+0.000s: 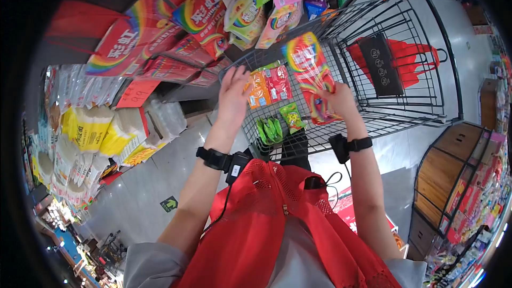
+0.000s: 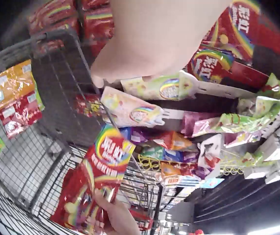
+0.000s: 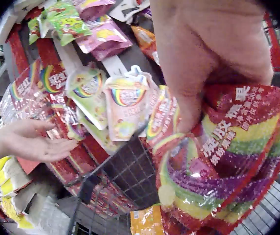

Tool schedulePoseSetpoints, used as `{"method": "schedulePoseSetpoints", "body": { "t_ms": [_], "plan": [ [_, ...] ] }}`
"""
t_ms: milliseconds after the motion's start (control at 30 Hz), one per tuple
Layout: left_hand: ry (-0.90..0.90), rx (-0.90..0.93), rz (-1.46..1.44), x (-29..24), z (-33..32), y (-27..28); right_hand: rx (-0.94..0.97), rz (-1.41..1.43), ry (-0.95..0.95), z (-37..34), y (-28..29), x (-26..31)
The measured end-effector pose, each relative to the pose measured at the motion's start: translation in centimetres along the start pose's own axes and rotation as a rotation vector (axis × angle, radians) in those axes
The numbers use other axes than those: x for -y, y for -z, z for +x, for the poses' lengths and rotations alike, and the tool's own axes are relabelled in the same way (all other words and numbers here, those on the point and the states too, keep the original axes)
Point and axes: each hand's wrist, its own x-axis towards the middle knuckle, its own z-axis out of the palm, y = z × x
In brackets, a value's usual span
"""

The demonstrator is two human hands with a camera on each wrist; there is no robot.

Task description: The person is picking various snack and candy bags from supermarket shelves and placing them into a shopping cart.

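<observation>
My right hand point(image 1: 340, 100) grips a red candy bag with a rainbow print point(image 1: 305, 66) near its lower end, thumb across the front. This bag is over the wire shopping cart point(image 1: 269, 114). In the right wrist view its shiny red, yellow, green and purple wrapper point(image 3: 238, 161) fills the lower right. My left hand point(image 1: 232, 96) holds nothing; its fingers point(image 3: 56, 149) are extended near the cart's rim and the shelf. Inside the cart are orange packets point(image 1: 258, 90), red packets point(image 1: 278, 82), a green packet point(image 1: 292, 117) and several small green bags point(image 1: 269, 130).
Shelves beside the cart hold red rainbow candy bags point(image 1: 125, 42) and pouches point(image 1: 245, 16). Yellow and white packs point(image 1: 90, 130) stand lower left. A red bag point(image 1: 408, 61) and a black panel point(image 1: 380, 66) are at the cart's far end. A wooden display point(image 1: 445, 176) stands to the right.
</observation>
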Motion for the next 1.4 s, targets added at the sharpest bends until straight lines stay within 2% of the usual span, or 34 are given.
{"method": "schedulePoseSetpoints", "body": {
  "t_ms": [67, 133, 200, 233, 333, 367, 433, 533, 600, 633, 667, 767, 867, 933, 1033, 1067, 1167, 1200, 1267, 1300, 1367, 1400],
  "plan": [
    [-0.001, -0.145, 0.069, 0.6, 0.8, 1.8, 0.031, -0.016, -0.011, 3.4, -0.9, -4.9],
    [0.005, -0.169, 0.049, 1.6, 1.2, 3.6, 0.071, -0.032, -0.017, 7.0, -2.5, -8.5],
    [0.056, -0.216, 0.058, 2.9, 1.3, 4.8, 0.208, -0.001, -0.201, 9.9, -4.2, -10.6],
    [0.058, -0.233, 0.058, 3.7, 1.2, 5.2, 0.238, -0.169, -0.227, 10.7, -4.8, -10.3],
    [0.133, -0.255, 0.088, 5.7, 0.9, 6.3, 0.233, -0.324, -0.191, 15.5, -10.0, -17.0],
    [0.148, -0.219, 0.103, 6.1, 0.7, 6.6, 0.306, -0.28, -0.18, 16.6, -11.3, -18.9],
    [0.162, -0.182, 0.145, 6.7, 0.7, 7.1, 0.373, -0.235, -0.157, 18.2, -12.9, -20.0],
    [0.181, -0.222, 0.177, 7.1, 0.8, 7.4, 0.435, -0.223, -0.15, 19.9, -16.1, -21.1],
    [0.185, -0.236, 0.19, 7.5, 0.8, 7.5, 0.345, 0.105, -0.044, 21.4, -19.3, -23.7],
    [0.176, -0.235, 0.197, 7.8, 0.7, 7.5, 0.317, 0.02, -0.176, 21.2, -19.1, -22.0],
    [0.189, -0.243, 0.199, 8.1, 0.7, 7.5, 0.327, 0.021, -0.187, 20.5, -19.4, -20.7],
    [0.198, -0.203, 0.187, 8.8, 0.9, 7.0, 0.069, -0.16, -0.228, 19.5, -20.0, -18.8],
    [0.208, -0.187, 0.136, 9.0, 1.2, 6.3, 0.173, -0.103, -0.138, 19.7, -18.5, -19.6],
    [0.205, -0.148, 0.172, 8.9, 1.6, 5.7, 0.165, -0.037, -0.138, 21.1, -19.0, -24.0],
    [0.236, -0.207, 0.222, 8.6, 2.2, 4.9, 0.071, 1.059, -0.761, 19.9, -17.2, -26.1],
    [0.241, -0.198, 0.22, 8.6, 2.3, 5.0, 0.061, 1.059, -0.764, 19.0, -16.7, -26.7],
    [0.244, -0.215, 0.224, 9.0, 2.4, 5.1, 0.127, -0.14, -0.116, 14.6, -14.6, -27.5],
    [0.246, -0.21, 0.225, 9.1, 2.4, 4.9, 0.222, -0.386, -0.209, 13.8, -13.7, -27.0],
    [0.256, -0.197, 0.22, 9.0, 2.3, 4.6, 0.384, -0.59, -0.17, 13.6, -15.7, -30.7],
    [0.257, -0.197, 0.227, 9.0, 2.3, 4.6, 0.386, -0.582, -0.17, 12.9, -15.8, -30.1],
    [0.255, -0.171, 0.206, 9.2, 2.2, 4.5, 0.29, -0.56, -0.534, 10.4, -14.8, -25.6],
    [0.262, -0.171, 0.209, 9.4, 2.2, 4.5, 0.295, -0.557, -0.54, 10.2, -14.1, -22.6]
  ]
}}
